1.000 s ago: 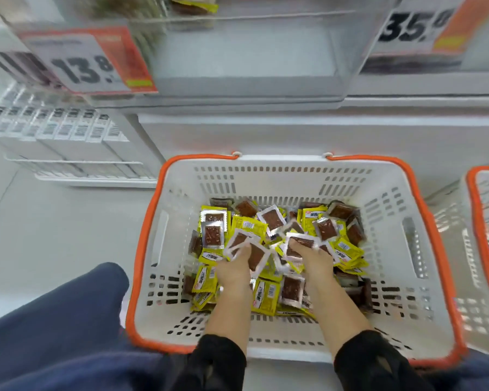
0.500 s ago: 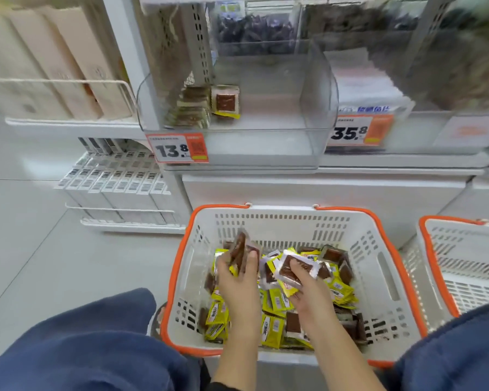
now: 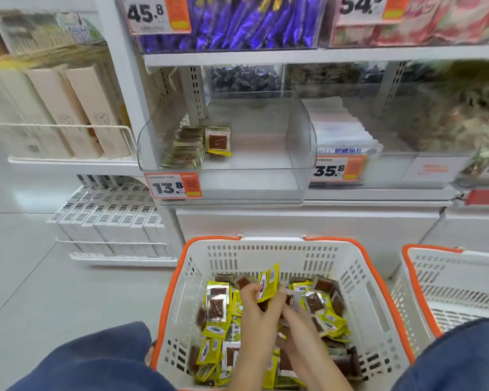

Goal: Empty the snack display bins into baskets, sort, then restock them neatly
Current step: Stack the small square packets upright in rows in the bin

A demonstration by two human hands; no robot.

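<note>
1. Left hand (image 3: 259,311) raised over the white, orange-rimmed basket (image 3: 359,277), fingers curled round a small stack of snack packets topped by a yellow packet (image 3: 268,280) standing upright.
2. Right hand (image 3: 295,320) just beside and touching the left, low among the loose snack packets (image 3: 218,309); fingers hidden, so grip cannot be told.
3. Heap of yellow and brown packets lying in the basket on the floor.
4. Clear display bin (image 3: 299,142) on the shelf above, tagged 13.8 (image 3: 172,185), holding a short row of packets (image 3: 189,148) at its left.
5. Second basket (image 3: 424,266) to the right.
</note>
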